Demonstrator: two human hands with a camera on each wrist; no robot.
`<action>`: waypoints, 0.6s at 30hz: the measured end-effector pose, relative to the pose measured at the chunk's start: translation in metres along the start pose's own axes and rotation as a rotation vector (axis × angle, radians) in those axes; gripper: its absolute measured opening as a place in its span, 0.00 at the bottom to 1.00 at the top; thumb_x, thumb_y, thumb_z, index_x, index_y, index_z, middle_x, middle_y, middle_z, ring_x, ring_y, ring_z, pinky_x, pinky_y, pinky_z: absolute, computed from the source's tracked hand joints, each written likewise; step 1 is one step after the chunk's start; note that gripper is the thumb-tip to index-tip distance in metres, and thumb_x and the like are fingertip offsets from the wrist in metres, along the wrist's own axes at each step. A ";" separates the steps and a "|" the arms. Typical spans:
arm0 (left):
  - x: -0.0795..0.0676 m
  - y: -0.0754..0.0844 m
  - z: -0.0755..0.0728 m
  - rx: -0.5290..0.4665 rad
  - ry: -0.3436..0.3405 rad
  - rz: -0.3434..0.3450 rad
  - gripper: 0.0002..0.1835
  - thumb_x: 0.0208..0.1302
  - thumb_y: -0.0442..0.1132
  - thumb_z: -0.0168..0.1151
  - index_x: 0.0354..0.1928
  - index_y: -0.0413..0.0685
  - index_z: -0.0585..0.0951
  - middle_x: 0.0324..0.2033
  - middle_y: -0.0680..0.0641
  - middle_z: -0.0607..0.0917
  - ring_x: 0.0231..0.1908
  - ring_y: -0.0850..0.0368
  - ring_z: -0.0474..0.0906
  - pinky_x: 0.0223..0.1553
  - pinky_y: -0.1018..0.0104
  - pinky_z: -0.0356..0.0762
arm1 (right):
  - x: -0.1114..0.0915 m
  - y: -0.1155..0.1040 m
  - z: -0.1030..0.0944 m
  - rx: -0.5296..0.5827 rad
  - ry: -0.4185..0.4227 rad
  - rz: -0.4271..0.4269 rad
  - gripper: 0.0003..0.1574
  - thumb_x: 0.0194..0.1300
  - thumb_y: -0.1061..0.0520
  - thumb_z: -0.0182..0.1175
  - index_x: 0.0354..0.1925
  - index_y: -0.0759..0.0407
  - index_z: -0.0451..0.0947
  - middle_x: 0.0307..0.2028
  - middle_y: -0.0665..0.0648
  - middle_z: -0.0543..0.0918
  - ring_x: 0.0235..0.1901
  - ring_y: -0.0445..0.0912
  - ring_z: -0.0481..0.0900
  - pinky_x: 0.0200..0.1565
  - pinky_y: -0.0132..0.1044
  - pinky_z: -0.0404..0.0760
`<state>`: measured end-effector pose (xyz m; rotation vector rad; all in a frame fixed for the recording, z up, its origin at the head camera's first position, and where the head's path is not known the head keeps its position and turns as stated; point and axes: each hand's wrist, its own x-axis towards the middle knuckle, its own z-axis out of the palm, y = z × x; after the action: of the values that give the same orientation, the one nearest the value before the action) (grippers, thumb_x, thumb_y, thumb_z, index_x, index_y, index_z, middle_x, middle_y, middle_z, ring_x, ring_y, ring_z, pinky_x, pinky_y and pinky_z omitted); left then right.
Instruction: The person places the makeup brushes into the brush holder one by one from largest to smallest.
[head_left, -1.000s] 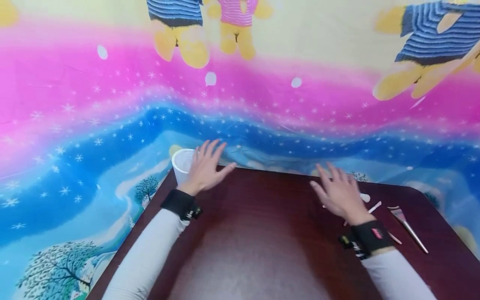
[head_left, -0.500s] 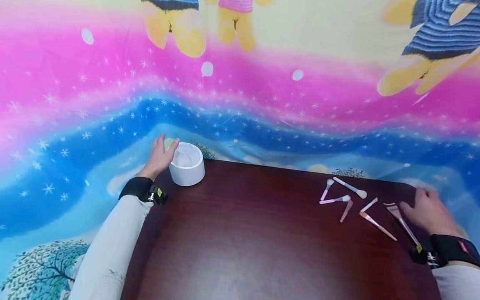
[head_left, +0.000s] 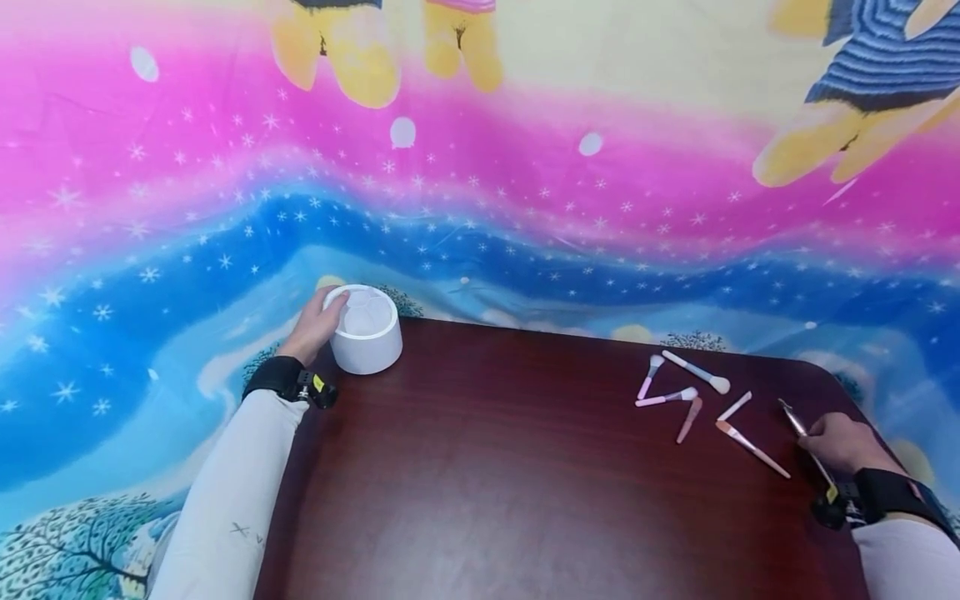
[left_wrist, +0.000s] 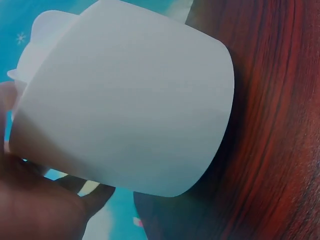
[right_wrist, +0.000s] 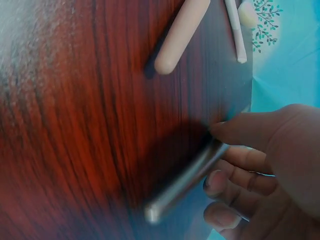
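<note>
At the table's far left corner my left hand (head_left: 309, 327) grips the rim of a white round divided holder (head_left: 367, 354), thumb over the edge. In the left wrist view the holder's smooth wall (left_wrist: 130, 100) fills the middle, with the fingers (left_wrist: 40, 207) along its side. My right hand (head_left: 847, 443), at the right edge of the table, pinches a silver-handled makeup brush (right_wrist: 182, 185) between thumb and fingers. The brush is tilted, its handle end pointing toward the near side. The hand covers the middle of the brush in the head view.
Several smaller makeup brushes lie left of the right hand, among them a white-handled brush (head_left: 696, 371), a pink-handled brush (head_left: 663, 398) and an orange-tipped brush (head_left: 753, 450). The dark wooden table (head_left: 525, 467) meets a colourful printed cloth (head_left: 480, 192) behind.
Both hands have moved apart from above the table. The left has taken hold of the holder and shifted it slightly left; the right has closed on the silver-handled makeup brush, which has turned a little.
</note>
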<state>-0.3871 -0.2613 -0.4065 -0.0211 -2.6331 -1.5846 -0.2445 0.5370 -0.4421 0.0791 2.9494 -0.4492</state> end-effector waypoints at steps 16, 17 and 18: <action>-0.001 0.009 0.059 0.013 0.112 0.119 0.35 0.67 0.65 0.42 0.67 0.49 0.62 0.64 0.42 0.64 0.62 0.46 0.57 0.60 0.43 0.58 | -0.008 -0.049 -0.048 0.068 0.206 -0.111 0.22 0.67 0.52 0.54 0.43 0.74 0.75 0.31 0.65 0.82 0.25 0.50 0.77 0.27 0.45 0.75; 0.000 0.012 0.065 0.014 0.105 0.133 0.35 0.67 0.65 0.42 0.67 0.49 0.62 0.64 0.43 0.64 0.63 0.46 0.57 0.60 0.44 0.58 | -0.008 -0.058 -0.055 0.083 0.238 -0.124 0.23 0.68 0.52 0.54 0.43 0.74 0.75 0.30 0.66 0.82 0.25 0.49 0.78 0.26 0.44 0.75; -0.001 0.015 0.072 0.012 0.095 0.148 0.35 0.67 0.65 0.43 0.66 0.49 0.64 0.63 0.43 0.65 0.62 0.46 0.58 0.60 0.44 0.58 | -0.008 -0.069 -0.062 0.101 0.270 -0.133 0.24 0.68 0.50 0.54 0.44 0.73 0.75 0.29 0.65 0.82 0.24 0.49 0.78 0.25 0.42 0.74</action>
<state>-0.3896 -0.1907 -0.4271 -0.1337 -2.5050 -1.4848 -0.2512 0.4899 -0.3629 -0.0487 3.2073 -0.6545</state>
